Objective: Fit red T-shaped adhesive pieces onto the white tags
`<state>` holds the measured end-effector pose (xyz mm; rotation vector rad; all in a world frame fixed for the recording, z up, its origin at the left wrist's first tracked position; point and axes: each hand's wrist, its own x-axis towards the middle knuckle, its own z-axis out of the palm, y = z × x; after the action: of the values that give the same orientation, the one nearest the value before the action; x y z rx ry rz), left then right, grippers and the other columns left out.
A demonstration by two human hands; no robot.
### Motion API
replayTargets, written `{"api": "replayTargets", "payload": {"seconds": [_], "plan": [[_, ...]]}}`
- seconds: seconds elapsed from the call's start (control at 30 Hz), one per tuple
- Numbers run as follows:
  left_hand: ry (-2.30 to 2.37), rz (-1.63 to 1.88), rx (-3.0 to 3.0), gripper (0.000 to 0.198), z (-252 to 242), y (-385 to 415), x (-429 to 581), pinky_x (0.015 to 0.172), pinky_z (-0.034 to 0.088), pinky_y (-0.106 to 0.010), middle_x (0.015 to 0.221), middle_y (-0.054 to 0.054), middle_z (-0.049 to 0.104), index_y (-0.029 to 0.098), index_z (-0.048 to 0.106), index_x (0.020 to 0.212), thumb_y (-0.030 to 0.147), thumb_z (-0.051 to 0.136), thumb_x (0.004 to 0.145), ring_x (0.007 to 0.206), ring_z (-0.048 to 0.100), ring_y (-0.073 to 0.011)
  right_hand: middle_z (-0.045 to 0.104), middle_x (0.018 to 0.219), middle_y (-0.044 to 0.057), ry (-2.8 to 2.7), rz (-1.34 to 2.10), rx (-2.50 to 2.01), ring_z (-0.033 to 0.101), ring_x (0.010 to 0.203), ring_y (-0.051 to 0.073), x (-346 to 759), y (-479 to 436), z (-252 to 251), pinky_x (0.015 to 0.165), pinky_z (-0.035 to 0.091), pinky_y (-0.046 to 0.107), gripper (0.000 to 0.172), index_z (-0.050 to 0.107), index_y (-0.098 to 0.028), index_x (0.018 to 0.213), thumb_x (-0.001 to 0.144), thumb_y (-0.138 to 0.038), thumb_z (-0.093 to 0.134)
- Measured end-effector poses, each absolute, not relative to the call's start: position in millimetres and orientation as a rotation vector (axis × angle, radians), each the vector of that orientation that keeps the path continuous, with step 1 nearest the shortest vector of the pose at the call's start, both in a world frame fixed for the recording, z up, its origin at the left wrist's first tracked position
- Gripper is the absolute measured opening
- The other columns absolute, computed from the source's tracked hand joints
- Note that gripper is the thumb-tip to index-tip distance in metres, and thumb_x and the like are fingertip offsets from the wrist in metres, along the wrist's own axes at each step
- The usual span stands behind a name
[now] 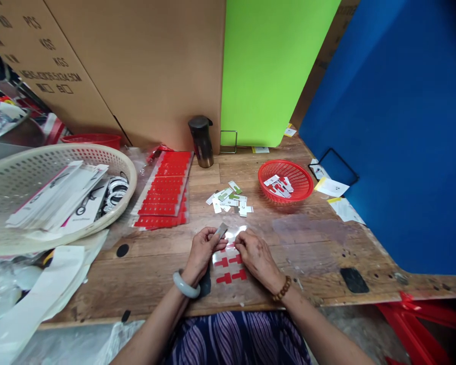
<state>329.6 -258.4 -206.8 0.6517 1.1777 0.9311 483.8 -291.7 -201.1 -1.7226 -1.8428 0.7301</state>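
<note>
My left hand is closed on a small greyish card, which sticks up past the thumb and fingers. Below and between both hands lies a clear sheet bearing several red T-shaped stickers. My right hand is over the sheet's upper right part, thumb and fingertips pinched together near a bit of red; what they grip is too small to make out. Just beyond the hands is a loose pile of small white and green cards.
A red basket with small cards stands right of the pile. At left are stacked red sticker sheets and a large cream basket holding packets. A dark bottle stands behind. Cardboard, green and blue panels close off the back and right.
</note>
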Motion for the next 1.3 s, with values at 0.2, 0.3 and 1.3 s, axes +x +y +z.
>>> {"api": "replayTargets", "payload": {"seconds": [0.2, 0.3, 1.3], "plan": [[1.201, 0.921, 0.619, 0.024, -205.3, -256.8, 330.8, 0.060, 0.056, -0.020, 0.074, -0.011, 0.072, 0.008, 0.061, 0.088, 0.018, 0.073, 0.070, 0.064, 0.070, -0.0160, 0.053, 0.086, 0.005, -1.819, 0.657, -1.663, 0.052, 0.079, 0.018, 482.5, -297.0, -201.9, 0.070, 0.041, 0.028, 0.014, 0.056, -0.019, 0.085, 0.085, -0.010, 0.045], [1.213, 0.926, 0.608, 0.023, -203.1, -257.7, 331.3, 0.060, 0.055, -0.019, 0.074, -0.010, 0.072, 0.008, 0.062, 0.088, 0.013, 0.073, 0.069, 0.065, 0.070, -0.0149, 0.053, 0.086, 0.005, -1.794, 0.655, -1.633, 0.052, 0.079, 0.018, 480.1, -301.7, -206.1, 0.072, 0.042, 0.028, 0.020, 0.059, -0.019, 0.084, 0.089, -0.012, 0.041], [1.146, 0.773, 0.559, 0.029, -183.1, -256.4, 325.4, 0.063, 0.057, -0.020, 0.076, -0.010, 0.071, 0.008, 0.057, 0.096, -0.001, 0.064, 0.070, 0.063, 0.070, -0.0145, 0.053, 0.069, -0.002, -1.219, 1.125, -1.454, 0.050, 0.066, 0.012, 506.6, -295.9, -173.5, 0.062, 0.041, 0.024, 0.014, 0.051, -0.019, 0.070, 0.075, -0.028, 0.061]]}}
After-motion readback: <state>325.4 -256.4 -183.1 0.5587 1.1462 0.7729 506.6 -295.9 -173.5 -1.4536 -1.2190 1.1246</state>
